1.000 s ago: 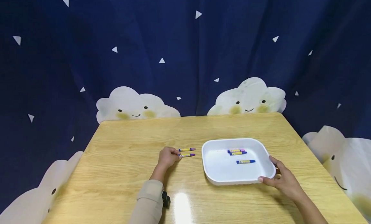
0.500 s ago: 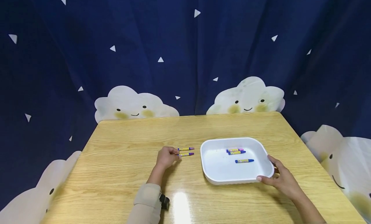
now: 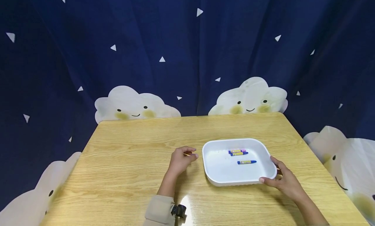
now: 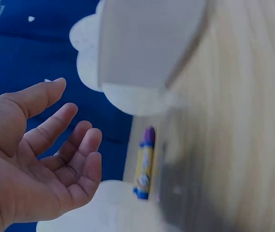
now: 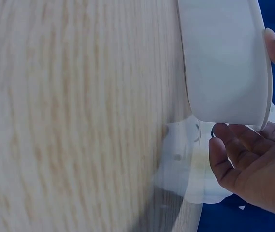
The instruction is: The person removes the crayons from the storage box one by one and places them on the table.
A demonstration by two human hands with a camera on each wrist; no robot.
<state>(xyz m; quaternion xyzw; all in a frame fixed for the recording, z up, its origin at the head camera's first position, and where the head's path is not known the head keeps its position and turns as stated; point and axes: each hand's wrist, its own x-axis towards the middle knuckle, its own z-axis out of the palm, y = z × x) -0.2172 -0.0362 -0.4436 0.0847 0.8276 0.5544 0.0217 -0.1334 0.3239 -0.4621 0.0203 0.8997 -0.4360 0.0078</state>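
My left hand [image 3: 179,161] hovers over the table just left of the white plastic tray [image 3: 216,180], fingers loosely bent and thumb apart from them. In the left wrist view a crayon [image 4: 145,164] with a purple tip and yellow wrapper lies on the table beyond the fingertips. From the head view the hand hides most of what lies there. My right hand [image 3: 285,183] grips the tray's near right corner, thumb on the rim and fingers along the side. Inside the tray are a pink crayon [image 3: 234,151], a blue crayon [image 3: 239,153] beside it and another blue crayon [image 3: 246,162] nearer me.
The wooden table [image 3: 131,154] ends at the back against a dark blue curtain [image 3: 146,34] with white triangles and clouds. A dark strap device [image 3: 179,210] sits at the left wrist, beside a beige sleeve [image 3: 159,210].
My left hand has moved right, from the left ends of two crayons to over them, and its finger and thumb have spread. The right hand and tray stay in place.
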